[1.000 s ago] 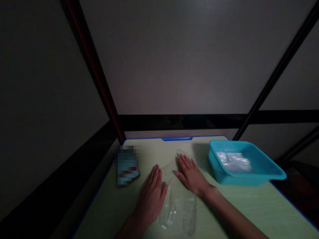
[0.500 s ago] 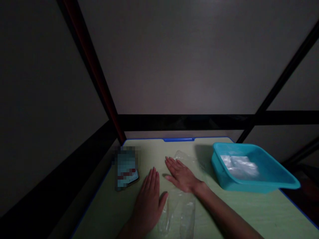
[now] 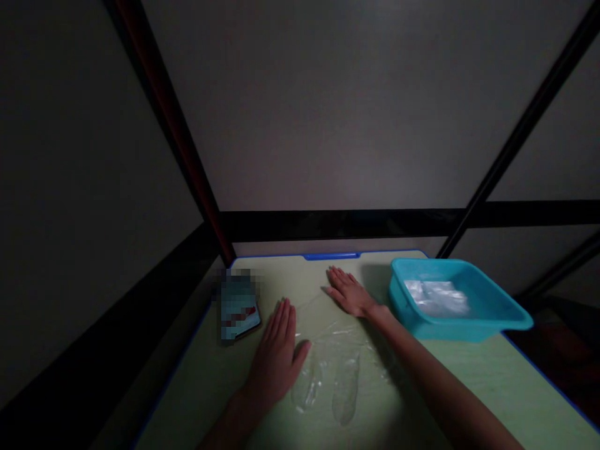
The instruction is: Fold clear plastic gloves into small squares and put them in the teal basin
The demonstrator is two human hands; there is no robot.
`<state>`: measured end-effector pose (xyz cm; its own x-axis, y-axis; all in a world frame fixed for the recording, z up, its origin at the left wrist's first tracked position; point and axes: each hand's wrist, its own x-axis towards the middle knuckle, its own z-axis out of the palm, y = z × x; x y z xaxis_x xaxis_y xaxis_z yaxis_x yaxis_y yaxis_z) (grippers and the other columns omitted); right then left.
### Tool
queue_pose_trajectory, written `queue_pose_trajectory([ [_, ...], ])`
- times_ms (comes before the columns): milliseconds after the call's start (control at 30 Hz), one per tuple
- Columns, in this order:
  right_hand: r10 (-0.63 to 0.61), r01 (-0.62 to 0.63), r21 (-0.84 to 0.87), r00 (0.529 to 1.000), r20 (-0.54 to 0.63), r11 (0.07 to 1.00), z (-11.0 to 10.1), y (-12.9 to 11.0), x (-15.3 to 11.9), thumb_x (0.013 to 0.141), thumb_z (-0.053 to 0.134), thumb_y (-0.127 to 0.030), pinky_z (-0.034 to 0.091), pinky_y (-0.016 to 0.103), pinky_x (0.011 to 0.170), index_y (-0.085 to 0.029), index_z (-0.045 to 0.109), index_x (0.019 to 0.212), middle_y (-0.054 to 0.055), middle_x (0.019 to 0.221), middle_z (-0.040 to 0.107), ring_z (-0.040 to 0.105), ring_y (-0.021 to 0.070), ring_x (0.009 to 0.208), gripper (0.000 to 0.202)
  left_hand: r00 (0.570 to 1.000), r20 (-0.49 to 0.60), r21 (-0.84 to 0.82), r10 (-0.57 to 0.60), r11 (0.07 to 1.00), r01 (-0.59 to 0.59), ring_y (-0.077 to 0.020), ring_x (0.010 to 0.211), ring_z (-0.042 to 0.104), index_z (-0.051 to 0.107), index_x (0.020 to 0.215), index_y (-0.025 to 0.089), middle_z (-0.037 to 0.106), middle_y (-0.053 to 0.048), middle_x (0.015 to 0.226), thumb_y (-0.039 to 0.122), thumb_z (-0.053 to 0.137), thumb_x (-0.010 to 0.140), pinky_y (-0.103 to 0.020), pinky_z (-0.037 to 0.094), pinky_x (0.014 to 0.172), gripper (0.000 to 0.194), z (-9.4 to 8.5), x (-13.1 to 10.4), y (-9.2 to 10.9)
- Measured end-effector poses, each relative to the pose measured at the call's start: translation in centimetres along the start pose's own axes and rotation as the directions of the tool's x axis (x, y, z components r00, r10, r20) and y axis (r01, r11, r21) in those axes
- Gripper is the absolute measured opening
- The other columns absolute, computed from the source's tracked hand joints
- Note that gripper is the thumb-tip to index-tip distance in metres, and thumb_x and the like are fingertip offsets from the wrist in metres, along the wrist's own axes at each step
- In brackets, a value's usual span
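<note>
A thin clear plastic bag (image 3: 344,381) lies spread on the pale green tabletop, with two long strips, perhaps handles, pointing toward me. My left hand (image 3: 276,356) rests flat at the bag's left side, fingers stretched forward and thumb out over its edge. Farther away, my right hand (image 3: 347,292) lies palm down with fingers extended, near the bag's far end; the forearm crosses above the bag's right part. Neither hand grasps anything. The bag's far outline is faint and hard to make out.
On the right stands a turquoise plastic basin (image 3: 422,325) with folded clear plastic (image 3: 435,297) inside. At the left lies a phone-like device (image 3: 239,309), its screen blurred out. The table (image 3: 487,394) has a blue edge and meets a grey panelled wall.
My right hand has slid forward and slightly right over the plastic, uncovering the bag's middle. My left hand stays in nearly the same place. The view has shifted slightly.
</note>
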<state>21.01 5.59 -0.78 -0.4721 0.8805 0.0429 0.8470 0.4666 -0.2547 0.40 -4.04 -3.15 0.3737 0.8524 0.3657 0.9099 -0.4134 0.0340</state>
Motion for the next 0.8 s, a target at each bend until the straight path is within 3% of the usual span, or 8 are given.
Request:
queue_pose_trajectory([
  [100,-0.074,0.074,0.026,0.997,-0.021,0.997,-0.6,-1.8,-1.4,0.089,0.018,-0.044,0.011,0.039,0.105,-0.004,0.016,0.136,0.013,0.141,0.013,0.008,0.0203,0.130,0.061,1.000,-0.005,-0.038,0.012,0.999,-0.012,-0.0254,0.129,0.014,0.022,0.131,0.003,0.022,-0.019,0.139,0.033,0.038,0.083,-0.041,0.028,0.101,0.059,-1.7,-0.4,1.5],
  [267,-0.211,0.209,0.087,0.977,0.015,0.974,-0.1,-5.4,-3.8,0.090,0.021,-0.038,0.013,0.036,0.105,-0.005,0.016,0.136,0.013,0.142,0.011,0.009,0.0195,0.130,0.057,0.970,0.155,-0.100,0.186,0.980,-0.171,-0.0284,0.127,0.021,0.019,0.134,0.007,0.021,-0.018,0.139,0.042,0.046,0.078,-0.038,0.034,0.097,0.071,-2.7,-3.7,4.4],
  [433,-0.299,0.293,0.114,0.954,0.036,0.949,1.1,-6.9,-4.7,0.090,0.024,-0.041,0.014,0.037,0.105,-0.008,0.012,0.137,0.011,0.142,0.008,0.006,0.0196,0.130,0.059,0.933,0.245,-0.121,0.264,0.963,-0.241,-0.0288,0.123,0.030,0.014,0.136,0.010,0.030,-0.018,0.136,0.050,0.046,0.076,-0.038,0.035,0.096,0.079,-1.6,-6.2,3.5],
  [567,-0.313,0.310,0.068,0.948,0.054,0.948,1.7,-5.3,-3.9,0.088,0.021,-0.049,0.012,0.040,0.105,-0.010,0.016,0.136,0.011,0.141,0.013,0.007,0.0209,0.130,0.063,0.929,0.200,-0.070,0.311,0.950,-0.303,-0.0263,0.123,0.032,0.006,0.137,0.011,0.031,-0.015,0.135,0.040,0.042,0.081,-0.034,0.034,0.096,0.072,-1.3,-6.7,2.5],
  [800,-0.093,0.093,-0.053,0.996,0.004,0.994,1.2,0.4,-0.4,0.088,0.020,-0.049,0.013,0.041,0.104,-0.008,0.020,0.135,0.011,0.141,0.017,0.010,0.0215,0.129,0.063,0.935,0.162,-0.020,0.315,0.949,-0.316,-0.0226,0.122,0.034,-0.010,0.135,0.013,0.031,-0.013,0.135,0.020,0.035,0.085,-0.032,0.038,0.094,0.067,-0.9,-6.7,2.4],
])
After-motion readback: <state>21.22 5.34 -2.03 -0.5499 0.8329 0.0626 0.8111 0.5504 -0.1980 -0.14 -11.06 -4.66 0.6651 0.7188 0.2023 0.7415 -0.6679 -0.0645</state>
